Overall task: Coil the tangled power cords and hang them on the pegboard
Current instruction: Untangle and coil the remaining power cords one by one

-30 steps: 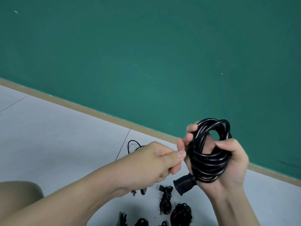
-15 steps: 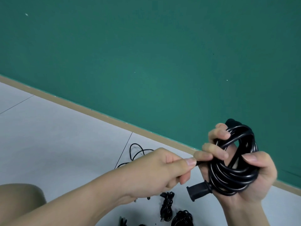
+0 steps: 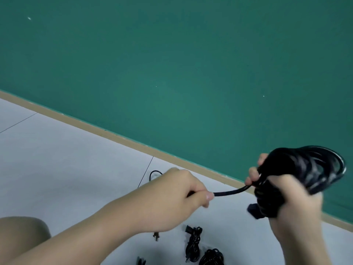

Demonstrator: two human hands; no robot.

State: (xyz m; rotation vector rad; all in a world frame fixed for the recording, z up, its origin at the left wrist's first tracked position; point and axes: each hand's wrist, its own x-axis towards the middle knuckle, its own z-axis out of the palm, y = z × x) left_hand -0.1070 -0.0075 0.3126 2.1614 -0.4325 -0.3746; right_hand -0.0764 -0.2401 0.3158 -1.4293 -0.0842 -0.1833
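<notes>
My right hand (image 3: pixel 290 196) grips a coiled black power cord (image 3: pixel 313 169), its loops bunched in my fist and blurred by motion. A black plug end (image 3: pixel 253 209) sticks out below the coil. A short stretch of the same cord (image 3: pixel 231 192) runs taut to the left into my left hand (image 3: pixel 179 199), which pinches it between thumb and fingers. The two hands are a little apart, held above the floor. No pegboard is in view.
On the white tiled floor (image 3: pixel 66 159) lie a bundled black cord (image 3: pixel 193 243), another coil (image 3: pixel 212 257) at the bottom edge and a loose cord loop (image 3: pixel 154 174) behind my left hand. A green wall (image 3: pixel 172 64) with a tan baseboard (image 3: pixel 114 133) rises behind. My knee (image 3: pixel 21 234) is at lower left.
My right hand has swung right with the coil, and my left hand has pulled away, so a length of cord now stretches between them.
</notes>
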